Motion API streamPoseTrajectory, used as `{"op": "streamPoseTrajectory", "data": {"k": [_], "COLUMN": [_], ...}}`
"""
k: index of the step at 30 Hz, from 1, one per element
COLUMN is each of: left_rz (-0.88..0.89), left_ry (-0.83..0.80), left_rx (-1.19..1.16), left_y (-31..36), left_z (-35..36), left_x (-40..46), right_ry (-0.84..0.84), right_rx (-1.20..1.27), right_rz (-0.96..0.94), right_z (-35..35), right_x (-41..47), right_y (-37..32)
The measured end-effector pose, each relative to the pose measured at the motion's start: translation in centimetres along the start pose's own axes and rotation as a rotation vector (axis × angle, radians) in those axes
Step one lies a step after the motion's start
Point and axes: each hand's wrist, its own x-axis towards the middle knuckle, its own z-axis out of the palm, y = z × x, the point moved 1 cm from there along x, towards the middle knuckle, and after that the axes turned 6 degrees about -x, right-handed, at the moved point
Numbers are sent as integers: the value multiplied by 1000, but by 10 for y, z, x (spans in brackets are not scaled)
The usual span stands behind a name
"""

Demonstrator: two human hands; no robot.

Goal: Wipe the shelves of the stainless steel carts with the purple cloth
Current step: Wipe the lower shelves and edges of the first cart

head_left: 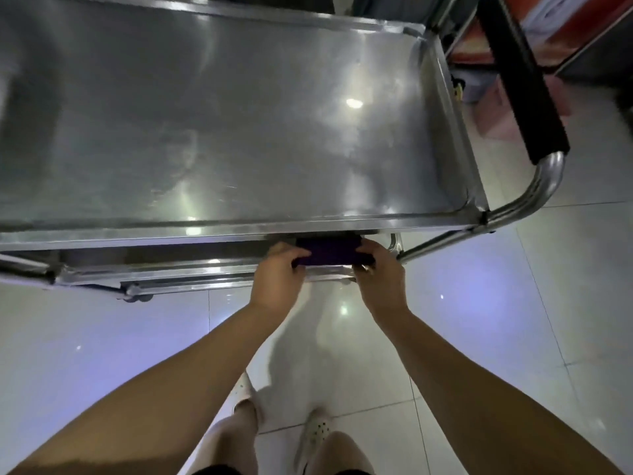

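Both arms are reaching forward; the left hand (277, 269) and right hand (378, 269) are gripping the purple cloth (330, 253) with curled fingers, just under the cart's top shelf (239, 132), near edge.

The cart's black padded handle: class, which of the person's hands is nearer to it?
Right. The right hand grips the purple cloth's end on the handle side, below it; the left hand grips the far end.

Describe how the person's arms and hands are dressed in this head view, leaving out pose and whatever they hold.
Both arms are bare from the bottom edge of the frame to the wrists: no sleeves show. The left hand and right hand wear no gloves, and no watch, bracelet or ring is visible on either. No markings show on the forearms. Fingernails are too small and blurred to judge.
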Motion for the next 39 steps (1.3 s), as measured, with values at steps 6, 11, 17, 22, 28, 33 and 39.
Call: {"op": "streamPoseTrajectory", "data": {"k": [6, 11, 17, 22, 28, 33, 39], "left_rz": [214, 290, 381, 486, 422, 426, 550], "left_ry": [-71, -59, 195, 255, 165, 341, 237], "left_rx": [122, 123, -54, -114, 116, 406, 763], "left_y": [-66, -124, -113, -103, -134, -173, -195], "left_z": [78, 129, 143, 146, 160, 128, 91], "left_x": [12, 4, 35, 65, 105, 104, 106], "right_ry": [-41, 27, 278, 388, 297, 352, -81], "right_rx": [-135, -180, 129, 181, -128, -467, -659], "right_rz": [-77, -211, -310, -289, -280, -892, -859], "right_z": [44, 83, 78, 65, 97, 123, 127], "right_x": [24, 26, 63, 96, 130, 121, 126], "right_y": [98, 168, 159, 162, 188, 180, 186]}}
